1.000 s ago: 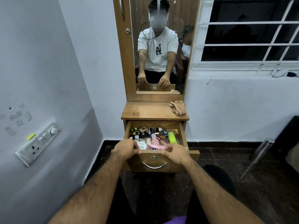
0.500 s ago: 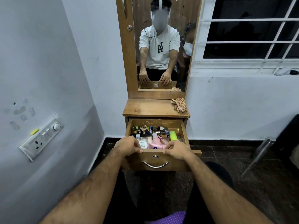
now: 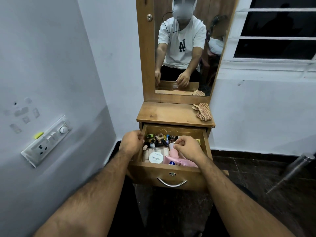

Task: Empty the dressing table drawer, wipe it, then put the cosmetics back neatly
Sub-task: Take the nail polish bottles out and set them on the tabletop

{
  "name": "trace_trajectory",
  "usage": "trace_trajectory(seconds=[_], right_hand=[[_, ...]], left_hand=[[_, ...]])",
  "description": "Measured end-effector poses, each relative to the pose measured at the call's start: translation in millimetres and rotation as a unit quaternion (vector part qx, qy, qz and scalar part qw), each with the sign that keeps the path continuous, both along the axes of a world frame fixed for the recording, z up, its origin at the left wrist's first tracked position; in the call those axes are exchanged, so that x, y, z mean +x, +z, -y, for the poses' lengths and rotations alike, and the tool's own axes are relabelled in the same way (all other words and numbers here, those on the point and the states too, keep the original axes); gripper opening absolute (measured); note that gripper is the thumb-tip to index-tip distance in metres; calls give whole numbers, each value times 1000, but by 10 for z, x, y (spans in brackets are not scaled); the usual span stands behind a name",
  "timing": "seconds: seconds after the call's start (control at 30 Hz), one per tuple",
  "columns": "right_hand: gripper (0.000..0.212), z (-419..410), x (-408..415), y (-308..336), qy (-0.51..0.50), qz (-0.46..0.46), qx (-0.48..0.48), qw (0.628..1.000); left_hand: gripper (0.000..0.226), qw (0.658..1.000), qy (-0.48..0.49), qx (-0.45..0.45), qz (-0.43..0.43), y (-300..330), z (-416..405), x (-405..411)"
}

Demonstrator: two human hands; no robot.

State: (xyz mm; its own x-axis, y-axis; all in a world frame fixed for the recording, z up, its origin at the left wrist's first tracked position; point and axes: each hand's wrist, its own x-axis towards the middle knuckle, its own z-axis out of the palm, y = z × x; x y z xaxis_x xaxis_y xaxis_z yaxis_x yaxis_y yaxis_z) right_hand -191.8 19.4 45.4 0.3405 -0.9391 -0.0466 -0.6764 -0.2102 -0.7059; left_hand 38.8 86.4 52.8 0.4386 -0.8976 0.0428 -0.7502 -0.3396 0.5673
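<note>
The wooden drawer (image 3: 171, 175) of the dressing table stands pulled out, full of cosmetics. Several small nail polish bottles (image 3: 159, 137) lie at its back. Nearer the front are a round white tub (image 3: 155, 157) labelled nail polish, a pink bottle (image 3: 173, 152) and a pink tube (image 3: 181, 163). My left hand (image 3: 132, 142) grips the drawer's left wall with curled fingers. My right hand (image 3: 187, 147) hovers inside the drawer over the right side, thumb and forefinger pinching a small item beside the pink bottle's top; what it is stays hidden.
A checked cloth (image 3: 202, 112) lies on the right of the table top (image 3: 164, 113), below the mirror (image 3: 186, 48). A switchboard (image 3: 46, 141) sits on the left wall. A steel bottle (image 3: 297, 166) stands on the dark floor at right.
Both hands left the drawer's front edge. The left went to the left wall, the right reached in among the cosmetics. The view moved closer and lower.
</note>
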Motion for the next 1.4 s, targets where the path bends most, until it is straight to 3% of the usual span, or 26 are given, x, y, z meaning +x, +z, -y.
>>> trace_trajectory(seconds=[0.17, 0.5, 0.7, 0.9, 1.03, 1.23, 1.4], right_hand=[[15, 255, 346, -72, 18, -5, -6, 1000], [45, 531, 871, -278, 118, -179, -51, 975], [31, 577, 1001, -427, 117, -201, -100, 967], [21, 573, 927, -453, 47, -108, -90, 989], [8, 634, 825, -435, -5, 11, -36, 999], [8, 720, 695, -419, -20, 186, 58, 981], [12, 721, 644, -291, 24, 241, 88, 966]], left_hand=[[30, 1000, -2, -15, 11, -72, 277, 85], [34, 981, -93, 48, 165, -206, 693, 72], [32, 976, -101, 63, 182, -321, 713, 127], [33, 981, -101, 48, 159, -365, 643, 177], [33, 985, -100, 26, 139, -362, 610, 105], [41, 987, -133, 16, 94, -367, 629, -73], [29, 996, -83, -6, 31, -361, 637, -76]])
